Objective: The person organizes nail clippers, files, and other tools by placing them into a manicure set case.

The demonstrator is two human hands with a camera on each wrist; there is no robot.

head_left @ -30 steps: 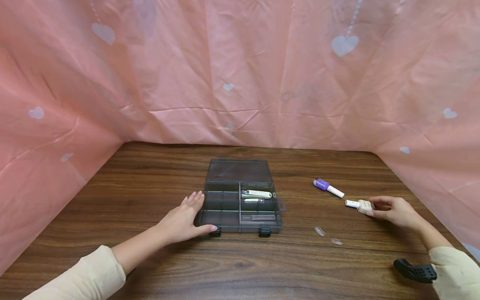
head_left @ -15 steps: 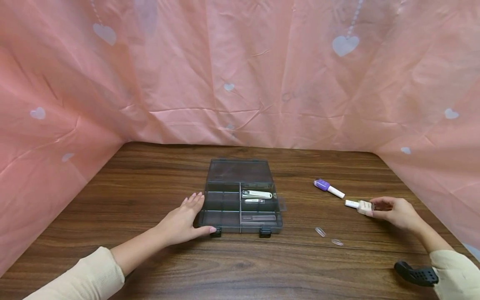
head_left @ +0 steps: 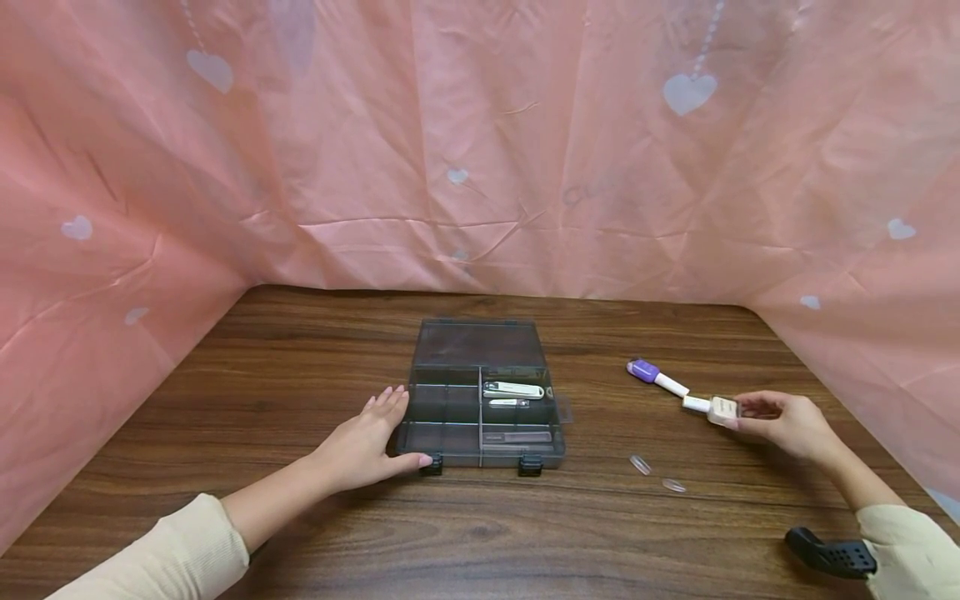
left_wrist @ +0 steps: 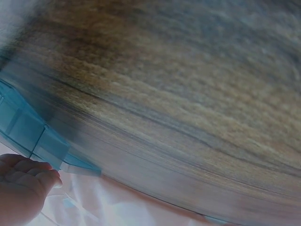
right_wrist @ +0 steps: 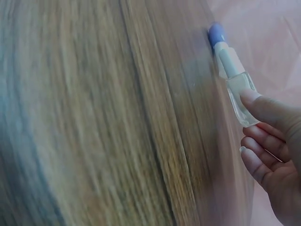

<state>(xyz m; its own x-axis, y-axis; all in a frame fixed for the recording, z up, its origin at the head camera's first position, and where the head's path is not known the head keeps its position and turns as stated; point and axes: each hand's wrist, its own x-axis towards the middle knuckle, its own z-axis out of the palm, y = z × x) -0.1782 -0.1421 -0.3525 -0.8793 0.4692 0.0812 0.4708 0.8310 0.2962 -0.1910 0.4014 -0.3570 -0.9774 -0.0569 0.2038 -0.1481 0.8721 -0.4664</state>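
Right hand (head_left: 783, 421) pinches the bottle (head_left: 716, 408) at far right, its long axis pointing left toward the box (head_left: 480, 392); left hand (head_left: 367, 442) rests flat, fingers straight, on the box's left edge

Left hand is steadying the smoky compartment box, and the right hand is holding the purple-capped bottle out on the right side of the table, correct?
Not quite. The right hand holds the small clear bottle with the white cap, not the purple-capped bottle, which lies untouched on the wooden table just beyond it. The head view shows this. The left hand does rest against the smoky plastic compartment box.
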